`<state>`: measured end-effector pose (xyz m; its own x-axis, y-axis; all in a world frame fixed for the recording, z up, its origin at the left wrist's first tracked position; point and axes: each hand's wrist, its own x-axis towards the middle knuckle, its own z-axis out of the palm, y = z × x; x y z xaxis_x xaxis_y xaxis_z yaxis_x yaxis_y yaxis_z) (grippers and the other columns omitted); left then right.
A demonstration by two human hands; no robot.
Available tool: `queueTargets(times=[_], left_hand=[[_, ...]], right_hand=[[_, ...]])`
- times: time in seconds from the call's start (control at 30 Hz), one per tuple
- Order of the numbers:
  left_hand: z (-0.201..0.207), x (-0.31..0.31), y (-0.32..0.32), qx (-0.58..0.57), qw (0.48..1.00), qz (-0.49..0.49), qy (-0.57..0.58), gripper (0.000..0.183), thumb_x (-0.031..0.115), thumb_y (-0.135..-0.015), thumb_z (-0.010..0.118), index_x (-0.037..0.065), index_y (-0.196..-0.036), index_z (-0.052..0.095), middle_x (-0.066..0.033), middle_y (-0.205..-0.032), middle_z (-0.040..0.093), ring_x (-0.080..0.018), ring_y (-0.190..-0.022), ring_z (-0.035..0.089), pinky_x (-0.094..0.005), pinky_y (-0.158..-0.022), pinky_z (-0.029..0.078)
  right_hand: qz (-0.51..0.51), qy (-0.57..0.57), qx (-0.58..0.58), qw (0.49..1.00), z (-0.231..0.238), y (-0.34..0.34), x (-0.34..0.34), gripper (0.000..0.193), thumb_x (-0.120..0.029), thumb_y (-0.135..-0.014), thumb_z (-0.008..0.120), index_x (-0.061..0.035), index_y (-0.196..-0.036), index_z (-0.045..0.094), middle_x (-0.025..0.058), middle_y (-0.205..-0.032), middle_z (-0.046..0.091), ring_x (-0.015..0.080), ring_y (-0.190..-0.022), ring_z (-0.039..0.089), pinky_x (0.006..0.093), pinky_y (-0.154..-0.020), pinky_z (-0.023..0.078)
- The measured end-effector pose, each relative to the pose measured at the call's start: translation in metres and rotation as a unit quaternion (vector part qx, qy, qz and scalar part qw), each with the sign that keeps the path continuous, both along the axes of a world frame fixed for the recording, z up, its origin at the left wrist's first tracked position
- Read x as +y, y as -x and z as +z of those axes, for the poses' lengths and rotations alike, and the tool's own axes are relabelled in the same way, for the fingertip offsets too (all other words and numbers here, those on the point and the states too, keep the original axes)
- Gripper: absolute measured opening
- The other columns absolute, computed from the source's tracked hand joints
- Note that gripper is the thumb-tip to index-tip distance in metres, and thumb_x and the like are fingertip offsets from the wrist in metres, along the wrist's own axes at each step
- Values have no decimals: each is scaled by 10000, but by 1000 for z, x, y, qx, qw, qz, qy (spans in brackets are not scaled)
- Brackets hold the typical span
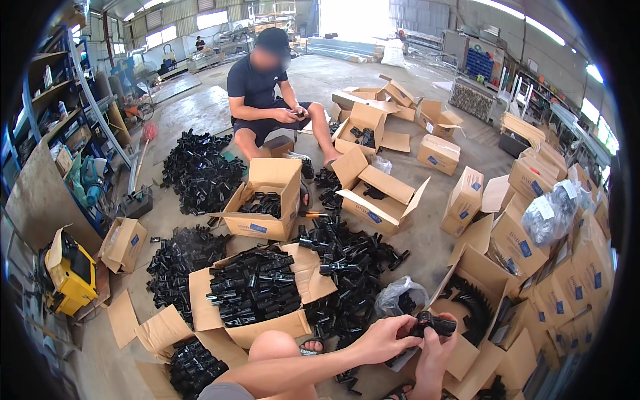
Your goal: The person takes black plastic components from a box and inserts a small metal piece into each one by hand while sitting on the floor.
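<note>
We hold a black part [438,325] with our left hand [393,337] and right hand [437,352]. We see brown boxes [440,157], black piles [202,172] and a sitting person [257,92].

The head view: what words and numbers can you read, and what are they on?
Brown cardboard boxes: dark printing and blue labels; I won't copy those words.
White tag on clear plastic bag: too small to read.
Black sandal strap: pale lettering, also not copied.
Glossy black fitting: no readable text.
</note>
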<state>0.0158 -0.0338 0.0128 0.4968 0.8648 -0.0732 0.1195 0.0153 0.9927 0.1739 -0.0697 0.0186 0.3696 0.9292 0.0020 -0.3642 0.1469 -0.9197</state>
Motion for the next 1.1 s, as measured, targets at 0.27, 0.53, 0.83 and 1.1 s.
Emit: queueTargets(times=[0.27, 0.53, 0.83, 1.1], left_hand=[[17, -11, -23, -42, 994, -99, 4, 497, 181, -928, 768, 9, -1366, 606, -136, -1182, 728, -192, -1083, 691, -349, -924, 572], [26, -12, -4, -76, 988, -39, 126, 392, 90, -1020, 617, -3, -1397, 565, -128, -1210, 702, -159, -1082, 673, -301, -966, 536], [8, 6, -15, -68, 976, -4, 205, 332, 182, -1061, 586, 26, -1354, 599, -101, -1175, 717, -153, -1044, 693, -286, -918, 559], [-30, 25, -9, -20, 980, 62, 187, 328, 327, -1091, 540, 41, -1116, 698, -85, -1129, 737, -157, -998, 704, -306, -899, 556]], right_hand=[[-92, 125, -332, 930, 32, -92, -56, 426, -107, -811, 798, -23, -1169, 582, 49, -984, 619, 122, -886, 608, 284, -781, 523], [-147, 421, -435, 782, -51, -327, -134, 597, -316, -765, 862, 24, -1184, 606, 114, -938, 703, 188, -860, 685, 345, -789, 554], [-422, 534, -265, 683, -155, -493, -237, 656, -434, -876, 792, -18, -1315, 538, 146, -960, 694, 194, -639, 679, 323, -518, 582], [-333, 350, -209, 850, -122, -455, -230, 319, -373, -1045, 612, -63, -1050, 685, 68, -799, 713, 142, -679, 697, 269, -528, 525]])
